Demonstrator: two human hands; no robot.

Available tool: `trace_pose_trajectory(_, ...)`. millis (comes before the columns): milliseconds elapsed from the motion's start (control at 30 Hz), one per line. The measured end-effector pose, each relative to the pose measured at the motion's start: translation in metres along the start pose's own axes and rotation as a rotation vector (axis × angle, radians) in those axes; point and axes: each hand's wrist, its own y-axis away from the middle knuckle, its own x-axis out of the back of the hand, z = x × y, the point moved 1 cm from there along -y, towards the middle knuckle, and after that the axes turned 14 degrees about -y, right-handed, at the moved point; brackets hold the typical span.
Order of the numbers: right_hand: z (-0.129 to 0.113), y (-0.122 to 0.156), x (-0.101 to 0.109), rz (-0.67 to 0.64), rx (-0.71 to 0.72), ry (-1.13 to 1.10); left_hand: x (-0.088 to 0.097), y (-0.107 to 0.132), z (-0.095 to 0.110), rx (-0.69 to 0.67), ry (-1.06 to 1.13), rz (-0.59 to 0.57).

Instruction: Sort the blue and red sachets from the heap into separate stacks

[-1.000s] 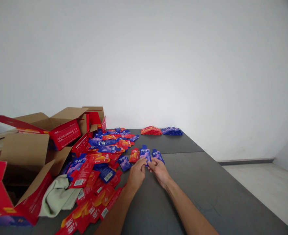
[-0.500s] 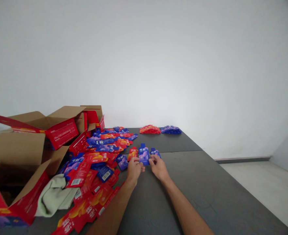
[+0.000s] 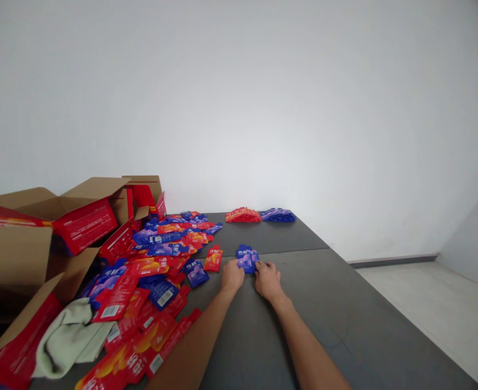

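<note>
Two blue packets (image 3: 247, 259) with purple fruit prints lie overlapped on the dark table between my hands. My left hand (image 3: 233, 275) is closed at their left edge, its fingertips partly hidden. From the right, my right hand (image 3: 268, 280) pinches the lower right edge with bent fingers. A single red packet (image 3: 213, 258) lies flat just left of my left hand, and another blue packet (image 3: 196, 272) rests beside it at the border of the mixed heap.
Loose red and blue packets (image 3: 153, 265) spread in a heap on the left. Open red cartons (image 3: 86, 225) and a pale green cloth (image 3: 70, 338) border it. At the table's far edge stand a red packet pile (image 3: 243, 215) and a blue packet pile (image 3: 278, 215).
The blue packet held up between my hands has gone down onto the blue one at right, and they now overlap. My left hand has shifted right; the view has turned slightly right.
</note>
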Motion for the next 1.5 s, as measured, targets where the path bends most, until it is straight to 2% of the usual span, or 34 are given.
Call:
trace_pose_trajectory(133, -0.001, 0.002, 0.002, 0.010, -0.006, -0.012, 0.000, 0.011, 0.009, -0.100, -0.531, 0.072)
trace_pose_trajectory(200, -0.002, 0.002, 0.001, 0.020, 0.030, -0.017, -0.002, 0.016, 0.012, -0.180, -0.658, 0.114)
trace_pose_trajectory(300, -0.003, 0.002, -0.005, -0.029, 0.104, -0.030, -0.006, 0.020, 0.011, -0.284, -0.702, 0.111)
trace_pose_trajectory(433, -0.001, 0.000, -0.009, -0.097, 0.117, -0.022, -0.008, 0.017, 0.012, -0.311, -0.725, 0.030)
trace_pose_trajectory(733, 0.009, -0.003, 0.010, -0.045, 0.013, 0.019, -0.031, 0.021, 0.027, -0.337, -0.709, 0.014)
trace_pose_trajectory(833, 0.007, -0.002, 0.011, -0.017, 0.025, 0.015, -0.030, 0.022, 0.025, -0.338, -0.705, 0.026)
trace_pose_trajectory(933, 0.002, -0.002, 0.009, 0.031, 0.059, 0.004, -0.018, 0.022, 0.020, -0.344, -0.725, 0.080)
trace_pose_trajectory(1067, -0.012, 0.002, 0.003, 0.055, 0.130, -0.016, 0.012, 0.023, 0.005, -0.324, -0.797, 0.201)
trace_pose_trajectory(1300, -0.049, 0.023, -0.018, 0.038, 0.344, -0.081, 0.066, 0.029, -0.043, -0.148, -0.920, 0.406)
trace_pose_trajectory(1400, -0.058, 0.030, -0.025, 0.021, 0.407, -0.103, 0.079, 0.031, -0.061, -0.058, -0.932, 0.393)
trace_pose_trajectory(1500, -0.060, 0.031, -0.029, 0.006, 0.423, -0.109, 0.085, 0.031, -0.069, -0.019, -0.909, 0.345)
